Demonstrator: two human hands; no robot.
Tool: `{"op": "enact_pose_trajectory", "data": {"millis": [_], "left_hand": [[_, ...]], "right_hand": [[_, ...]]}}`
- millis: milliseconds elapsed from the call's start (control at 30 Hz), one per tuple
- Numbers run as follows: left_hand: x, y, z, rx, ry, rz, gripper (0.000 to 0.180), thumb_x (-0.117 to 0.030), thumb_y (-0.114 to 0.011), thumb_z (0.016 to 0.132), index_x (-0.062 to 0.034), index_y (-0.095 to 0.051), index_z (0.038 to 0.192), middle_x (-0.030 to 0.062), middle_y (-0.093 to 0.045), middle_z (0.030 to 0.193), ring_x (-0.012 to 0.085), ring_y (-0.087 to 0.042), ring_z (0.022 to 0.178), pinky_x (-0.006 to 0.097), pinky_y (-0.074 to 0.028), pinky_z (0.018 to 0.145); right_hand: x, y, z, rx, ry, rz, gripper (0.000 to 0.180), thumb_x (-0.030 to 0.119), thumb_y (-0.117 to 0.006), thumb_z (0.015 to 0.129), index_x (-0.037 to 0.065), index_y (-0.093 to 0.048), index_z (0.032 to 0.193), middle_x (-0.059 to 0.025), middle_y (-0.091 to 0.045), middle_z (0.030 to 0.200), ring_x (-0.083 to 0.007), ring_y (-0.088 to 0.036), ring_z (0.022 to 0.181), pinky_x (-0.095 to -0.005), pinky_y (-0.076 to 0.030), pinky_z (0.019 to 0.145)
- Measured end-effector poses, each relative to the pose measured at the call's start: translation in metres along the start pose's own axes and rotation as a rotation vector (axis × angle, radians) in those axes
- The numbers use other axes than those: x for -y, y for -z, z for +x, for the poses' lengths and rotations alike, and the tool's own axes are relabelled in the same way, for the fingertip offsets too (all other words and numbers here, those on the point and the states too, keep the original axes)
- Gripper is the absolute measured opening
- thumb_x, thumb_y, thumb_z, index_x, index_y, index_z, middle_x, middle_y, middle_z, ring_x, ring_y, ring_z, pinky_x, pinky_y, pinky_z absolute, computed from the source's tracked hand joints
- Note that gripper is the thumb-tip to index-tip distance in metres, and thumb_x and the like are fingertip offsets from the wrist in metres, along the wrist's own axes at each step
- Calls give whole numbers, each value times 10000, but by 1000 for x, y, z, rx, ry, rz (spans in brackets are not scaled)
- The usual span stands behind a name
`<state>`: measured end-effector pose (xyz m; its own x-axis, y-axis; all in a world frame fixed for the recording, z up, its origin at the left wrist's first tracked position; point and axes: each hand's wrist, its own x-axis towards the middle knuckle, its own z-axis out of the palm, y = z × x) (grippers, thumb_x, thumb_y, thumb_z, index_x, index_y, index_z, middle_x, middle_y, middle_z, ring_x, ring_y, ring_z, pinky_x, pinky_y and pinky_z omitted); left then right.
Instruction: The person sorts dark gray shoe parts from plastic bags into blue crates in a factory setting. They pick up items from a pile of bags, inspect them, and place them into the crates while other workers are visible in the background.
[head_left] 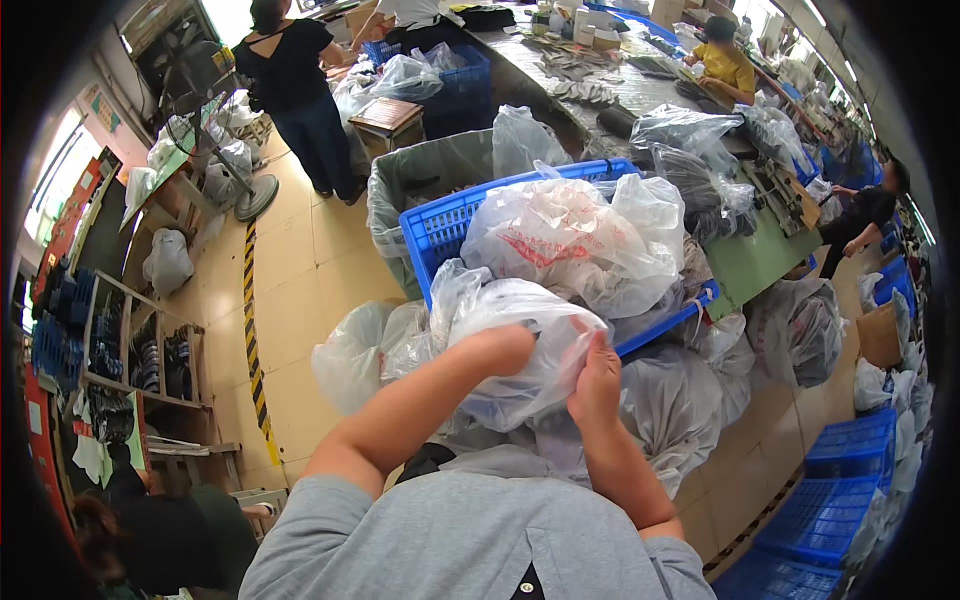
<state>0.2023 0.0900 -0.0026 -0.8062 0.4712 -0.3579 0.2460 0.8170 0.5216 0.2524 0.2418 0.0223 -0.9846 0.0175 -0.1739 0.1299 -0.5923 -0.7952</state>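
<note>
We have both hands on a thin clear plastic bag (520,345) held up in front of our chest, just below the near edge of the blue crate (440,225). Our left hand (500,347) is pushed against the bag's side with the fingers closed into the film, though we cannot tell how much it grips. Our right hand (597,385) pinches the bag's right edge between pressed-together fingers.

The film looks thin and stretched, so we judge it could tear where the right fingers pinch it, spilling whatever is inside onto the other grey bags (670,400) piled below. The white printed bag (575,240) sits heaped high in the crate, leaning toward its near edge; a tug or bump from our bag might tip it out. We cannot make out the contents.
</note>
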Motion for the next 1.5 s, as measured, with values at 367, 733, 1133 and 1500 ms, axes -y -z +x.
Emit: {"op": "enact_pose_trajectory", "data": {"millis": [367, 733, 1133, 1500], "left_hand": [[-2, -12, 26, -301, -131, 128, 348, -236, -441, 859, -113, -582, 1153, 103, -551, 1222, 287, -475, 1167, 374, -352, 998], [13, -62, 53, -355, -148, 30, 356, -237, -460, 850, -104, -577, 1159, 107, -552, 1221, 289, -481, 1160, 376, -353, 999], [15, -86, 49, -414, -163, -39, 367, -238, -480, 841, -93, -572, 1165, 112, -552, 1220, 290, -489, 1153, 379, -354, 1000], [16, -83, 51, -385, -148, -125, 379, -238, -499, 832, -84, -568, 1171, 116, -553, 1219, 292, -495, 1146, 381, -355, 1001]], "right_hand": [[11, 46, -15, -25, 204, -566, 269, 245, -462, 958, 22, -598, 1023, -16, -608, 845, -67, -539, 709, -215, -438, 632], [-25, 6, -65, 640, -185, -540, 261, 157, -444, 953, 14, -526, 1156, 6, -531, 792, -75, -464, 728, -232, -410, 690], [-39, 4, -59, 859, 8, -665, 450, 111, -457, 918, -22, -349, 1334, -226, -476, 1264, -325, -471, 1177, -306, -359, 980], [-14, -41, -37, 1150, 826, -987, 399, 332, -575, 834, 73, -546, 1136, -129, -558, 1098, -293, -516, 1060, -449, -355, 976]]}}
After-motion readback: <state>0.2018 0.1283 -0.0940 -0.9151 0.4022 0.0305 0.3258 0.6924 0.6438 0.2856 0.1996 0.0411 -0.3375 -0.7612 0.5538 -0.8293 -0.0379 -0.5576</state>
